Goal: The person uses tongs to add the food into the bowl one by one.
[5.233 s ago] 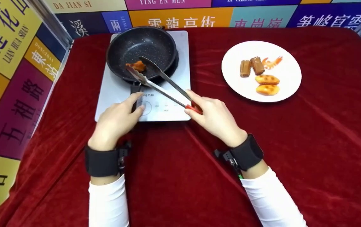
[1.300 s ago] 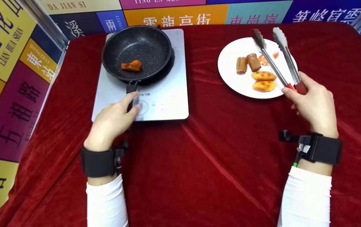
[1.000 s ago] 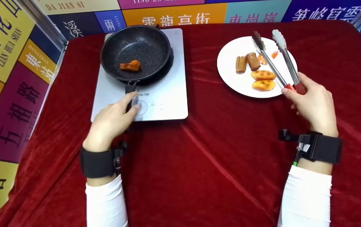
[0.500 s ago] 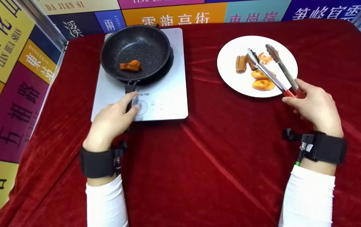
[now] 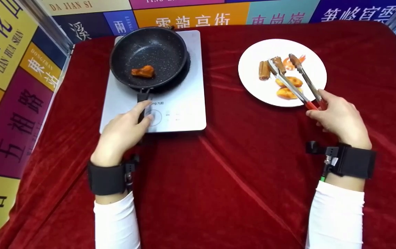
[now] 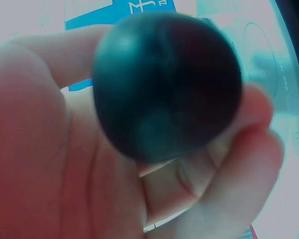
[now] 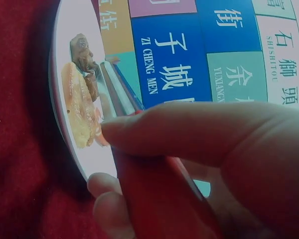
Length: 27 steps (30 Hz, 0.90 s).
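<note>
My left hand grips the black handle of a speckled frying pan; in the left wrist view the rounded handle end sits among curled fingers. A browned drumstick lies in the pan. Red-handled metal tongs are held by my right hand, thumb pressing one arm. Their parted tips stand over the white plate, either side of a brown ribbed piece. A similar brown piece, a shrimp and two scorched yellow pieces share the plate.
Under the pan is a silver induction cooker. Both cooker and plate rest on a dark red velvet cloth. Coloured panels with lettering stand behind the table and along the left side.
The tongs have left the drumstick in the pan and moved right to the plate. Over the last second their tips came down toward the food and drew closer together. The left hand keeps its grip.
</note>
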Each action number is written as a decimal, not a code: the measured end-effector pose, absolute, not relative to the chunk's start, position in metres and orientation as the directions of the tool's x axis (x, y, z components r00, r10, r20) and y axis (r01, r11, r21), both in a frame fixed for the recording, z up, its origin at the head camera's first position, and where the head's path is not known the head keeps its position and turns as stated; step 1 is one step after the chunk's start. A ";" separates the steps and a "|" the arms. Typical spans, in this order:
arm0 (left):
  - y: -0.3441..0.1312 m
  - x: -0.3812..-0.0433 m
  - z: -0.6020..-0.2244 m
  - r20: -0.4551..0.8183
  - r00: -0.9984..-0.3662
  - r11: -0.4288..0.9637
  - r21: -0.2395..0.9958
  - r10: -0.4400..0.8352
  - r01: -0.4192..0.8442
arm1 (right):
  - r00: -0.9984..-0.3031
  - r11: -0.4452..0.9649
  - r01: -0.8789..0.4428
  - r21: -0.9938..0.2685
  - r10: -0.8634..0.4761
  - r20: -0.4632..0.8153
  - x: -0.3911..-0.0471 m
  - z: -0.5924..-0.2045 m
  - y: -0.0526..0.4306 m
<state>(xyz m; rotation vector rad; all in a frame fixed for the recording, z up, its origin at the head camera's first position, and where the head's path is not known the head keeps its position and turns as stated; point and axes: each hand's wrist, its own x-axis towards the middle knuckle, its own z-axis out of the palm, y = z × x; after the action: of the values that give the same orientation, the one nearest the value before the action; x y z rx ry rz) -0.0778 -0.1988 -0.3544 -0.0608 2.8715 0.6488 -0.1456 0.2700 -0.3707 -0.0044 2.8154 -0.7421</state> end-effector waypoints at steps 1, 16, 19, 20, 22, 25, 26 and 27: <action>-0.199 -0.078 -0.354 -0.200 -0.980 0.903 0.421 0.003 -0.084 | -0.975 0.876 0.049 -0.480 -0.062 -0.214 -0.145 -0.371 0.269; -0.199 -0.078 -0.355 -0.204 -0.979 0.901 0.425 -0.004 -0.093 | -0.978 0.897 -0.021 -0.441 -0.109 -0.175 -0.144 -0.371 0.257; -0.199 -0.078 -0.355 -0.206 -0.978 0.901 0.424 -0.005 -0.094 | -0.974 0.897 -0.010 -0.441 -0.108 -0.199 -0.143 -0.369 0.255; -0.199 -0.078 -0.355 -0.207 -0.978 0.901 0.424 -0.005 -0.094 | -0.973 0.897 -0.004 -0.442 -0.106 -0.206 -0.143 -0.368 0.255; -0.199 -0.078 -0.355 -0.207 -0.978 0.902 0.422 -0.005 -0.094 | -0.971 0.899 0.006 -0.438 -0.099 -0.216 -0.142 -0.367 0.255; -0.199 -0.078 -0.354 -0.206 -0.979 0.902 0.422 -0.004 -0.093 | -0.972 0.900 0.006 -0.436 -0.097 -0.214 -0.141 -0.366 0.256; -0.199 -0.078 -0.354 -0.207 -0.978 0.902 0.422 -0.004 -0.092 | -0.973 0.901 0.002 -0.434 -0.099 -0.210 -0.141 -0.366 0.256; -0.199 -0.078 -0.354 -0.206 -0.978 0.902 0.421 -0.003 -0.092 | -0.973 0.903 -0.003 -0.430 -0.101 -0.206 -0.141 -0.366 0.256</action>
<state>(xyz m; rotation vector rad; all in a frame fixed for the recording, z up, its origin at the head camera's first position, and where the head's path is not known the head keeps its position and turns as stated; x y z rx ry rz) -0.0777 -0.1988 -0.3544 -0.0722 2.8661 0.6492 -0.1414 0.2562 -0.3657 -0.0785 2.8443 -0.6418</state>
